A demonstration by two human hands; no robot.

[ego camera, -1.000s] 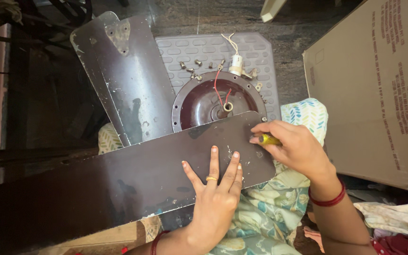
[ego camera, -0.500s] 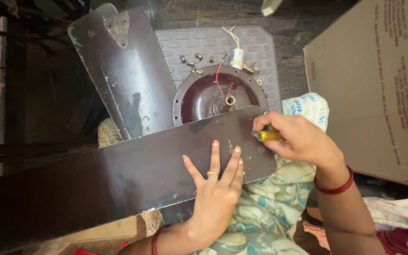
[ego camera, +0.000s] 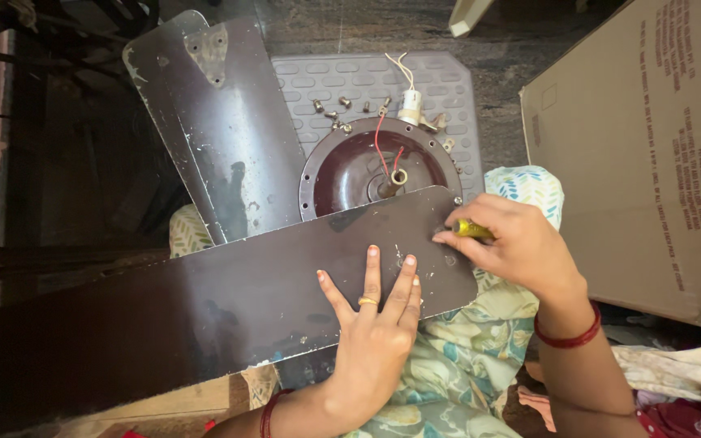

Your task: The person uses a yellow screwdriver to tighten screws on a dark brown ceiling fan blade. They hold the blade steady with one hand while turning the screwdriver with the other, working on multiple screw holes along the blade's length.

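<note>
- Pressing flat on the long dark-brown metal fan blade (ego camera: 229, 300), the left hand (ego camera: 375, 324) has its fingers spread and released, gripping nothing; a gold ring sits on one finger.
- The right hand (ego camera: 513, 243) is clenched around a yellow-handled screwdriver (ego camera: 474, 230), its tip end hidden at the blade's right end, near the upper corner.
- That blade is smooth, scuffed and paint-flecked; it lies across the person's lap on pale floral-print cloth (ego camera: 464, 357) and covers the lower rim of the round maroon fan motor housing (ego camera: 375, 166).
- The housing is dished and glossy, with a central shaft, red wires and a white plastic connector (ego camera: 410, 103) at its far rim.
- A second dark-brown metal blade (ego camera: 221, 130), with a grey mounting bracket at its far end, lies tilted to the left of the housing.
- Small loose metal screws (ego camera: 336, 113) are scattered on the grey moulded plastic mat (ego camera: 448, 89) beneath the housing.
- A brown cardboard box (ego camera: 642, 146) stands to the right, apart from the hands.
</note>
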